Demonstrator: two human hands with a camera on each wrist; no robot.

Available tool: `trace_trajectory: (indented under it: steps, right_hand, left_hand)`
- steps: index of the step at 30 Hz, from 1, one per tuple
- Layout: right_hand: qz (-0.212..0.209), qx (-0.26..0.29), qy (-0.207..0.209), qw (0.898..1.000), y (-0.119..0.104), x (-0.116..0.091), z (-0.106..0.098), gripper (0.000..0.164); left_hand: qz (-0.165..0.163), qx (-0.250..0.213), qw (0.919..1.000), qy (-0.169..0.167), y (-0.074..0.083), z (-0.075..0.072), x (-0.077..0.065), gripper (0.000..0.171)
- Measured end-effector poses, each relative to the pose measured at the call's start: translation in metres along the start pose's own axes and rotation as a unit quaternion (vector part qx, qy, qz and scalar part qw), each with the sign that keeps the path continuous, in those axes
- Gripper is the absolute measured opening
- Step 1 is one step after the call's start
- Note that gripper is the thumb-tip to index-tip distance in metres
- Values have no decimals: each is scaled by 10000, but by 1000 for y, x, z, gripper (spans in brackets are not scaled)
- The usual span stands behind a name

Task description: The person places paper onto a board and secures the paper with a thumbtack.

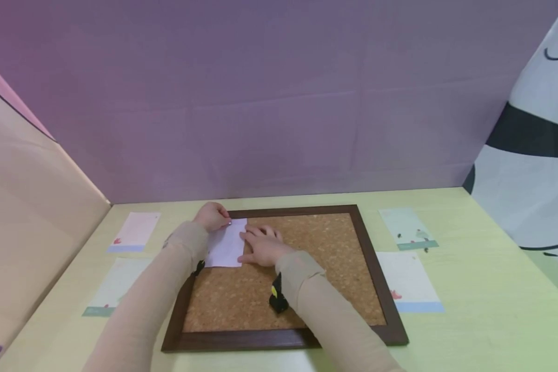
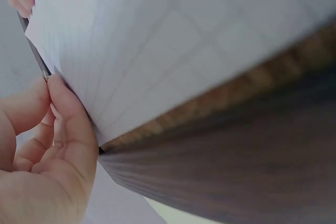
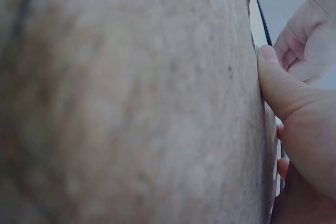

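A white sheet of paper [image 1: 225, 247] lies on the upper left of a cork board [image 1: 302, 279] with a dark wooden frame. At the paper's top edge my left hand [image 1: 211, 217] pinches a small shiny pin [image 2: 47, 76] between thumb and forefinger; most of the pin is hidden by the fingertips. Faint grid lines show on the sheet in the left wrist view. My right hand [image 1: 265, 249] rests with spread fingers along the paper's right edge, thumb near its lower right corner. Blurred cork [image 3: 142, 98] fills most of the right wrist view.
On the pale table, two printed note sheets lie left of the board, one pink-marked [image 1: 137, 227] and one green-edged [image 1: 123, 274]. Two more lie to the right, one green-edged [image 1: 402, 222] and one blue-edged [image 1: 409, 279]. A purple backdrop [image 1: 279, 113] stands behind.
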State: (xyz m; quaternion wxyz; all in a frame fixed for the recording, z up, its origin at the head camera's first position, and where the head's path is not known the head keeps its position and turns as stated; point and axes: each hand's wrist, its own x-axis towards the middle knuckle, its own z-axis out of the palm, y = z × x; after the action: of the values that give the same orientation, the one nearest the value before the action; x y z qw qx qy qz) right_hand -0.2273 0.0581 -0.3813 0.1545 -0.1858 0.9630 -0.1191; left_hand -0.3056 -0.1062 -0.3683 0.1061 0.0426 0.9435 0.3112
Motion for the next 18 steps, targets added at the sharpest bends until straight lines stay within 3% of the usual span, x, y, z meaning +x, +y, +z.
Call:
trace_trajectory:
  steps: [11,18]
  right_hand:
    - [-21,16,10,10000,1,1,1,66]
    - [25,56,-81,9999,2,5,4,67]
  left_hand:
    - [20,128,9999,-24,0,-2,2,12]
    - [247,414,9988,55,-2,-2,2,13]
